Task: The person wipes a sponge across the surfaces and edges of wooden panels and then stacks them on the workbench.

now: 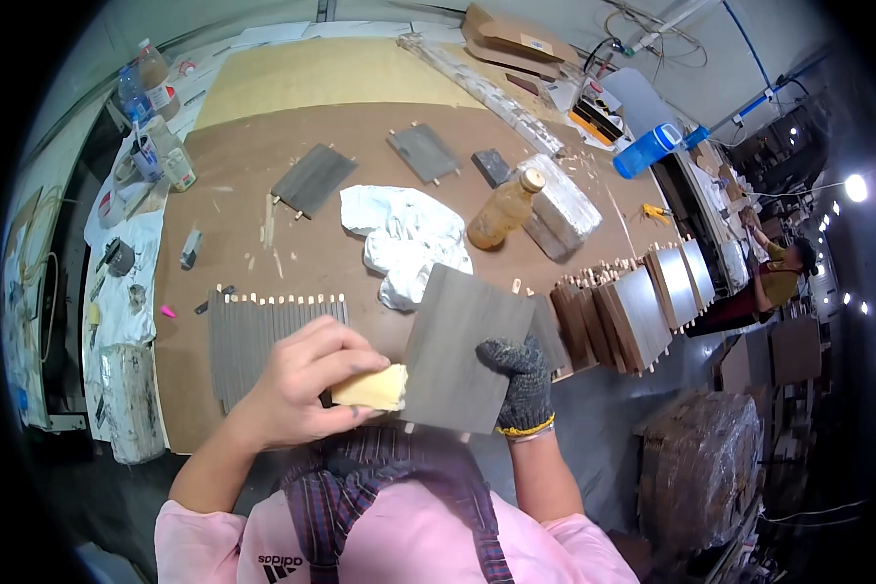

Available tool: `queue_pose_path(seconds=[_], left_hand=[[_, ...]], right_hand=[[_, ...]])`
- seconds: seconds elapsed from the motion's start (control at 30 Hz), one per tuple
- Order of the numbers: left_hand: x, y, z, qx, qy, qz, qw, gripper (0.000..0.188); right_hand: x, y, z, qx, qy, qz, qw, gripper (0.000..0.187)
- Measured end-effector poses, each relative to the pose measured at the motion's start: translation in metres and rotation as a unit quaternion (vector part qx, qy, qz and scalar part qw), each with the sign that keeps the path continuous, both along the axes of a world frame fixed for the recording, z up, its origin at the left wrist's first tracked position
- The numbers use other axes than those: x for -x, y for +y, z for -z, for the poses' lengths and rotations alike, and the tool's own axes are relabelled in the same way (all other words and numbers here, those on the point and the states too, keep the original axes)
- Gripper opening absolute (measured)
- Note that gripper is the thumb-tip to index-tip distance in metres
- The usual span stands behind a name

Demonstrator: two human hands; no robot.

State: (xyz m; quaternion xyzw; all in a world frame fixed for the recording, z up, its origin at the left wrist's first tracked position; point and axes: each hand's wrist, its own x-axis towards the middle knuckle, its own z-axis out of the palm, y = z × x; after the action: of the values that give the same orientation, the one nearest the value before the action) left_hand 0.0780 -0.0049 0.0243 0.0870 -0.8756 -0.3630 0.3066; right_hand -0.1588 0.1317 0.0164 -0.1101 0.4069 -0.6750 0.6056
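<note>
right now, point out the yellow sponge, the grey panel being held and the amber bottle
yellow sponge [372, 387], head view, on its bare end sticking out of the left hand
grey panel [455, 358], head view, middle of its flat face
amber bottle [501, 212], head view, on its body below the cap

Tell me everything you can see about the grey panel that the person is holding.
The grey panel is a flat, nearly square board with a wood-grain face, looking like veneered or laminated wood. It is held tilted above the brown worktable. The gloved right hand grips its right edge; the bare left hand presses a yellowish sponge-like block against its left edge. A small peg seems to protrude at its bottom edge.
</note>
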Motion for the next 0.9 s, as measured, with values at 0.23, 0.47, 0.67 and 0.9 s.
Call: queue_pose_path(seconds=[0.23,0.47,0.67,0.9], left_hand=[[0.037,-0.03,-0.006,0.037,0.08,-0.115,0.989,0.045],[-0.003,0.017,0.024,0.016,0.015,-0.033,0.999,0.044],[0.004,0.019,0.019,0.051,0.033,-0.087,0.994,0.045],[0.039,0.036,0.019,0.131,0.059,-0.017,0.989,0.043]], right_hand=[[-0.006,-0.008,0.007,0.007,-0.013,-0.008,1.0,0.049],[0.011,-0.013,0.004,0.019,0.0,0.07,0.997,0.047],[0.009,-0.02,0.012,0.005,0.041,0.132,0.99,0.038],[-0.002,-0.027,0.018,-0.031,0.189,0.148,0.97,0.028]])
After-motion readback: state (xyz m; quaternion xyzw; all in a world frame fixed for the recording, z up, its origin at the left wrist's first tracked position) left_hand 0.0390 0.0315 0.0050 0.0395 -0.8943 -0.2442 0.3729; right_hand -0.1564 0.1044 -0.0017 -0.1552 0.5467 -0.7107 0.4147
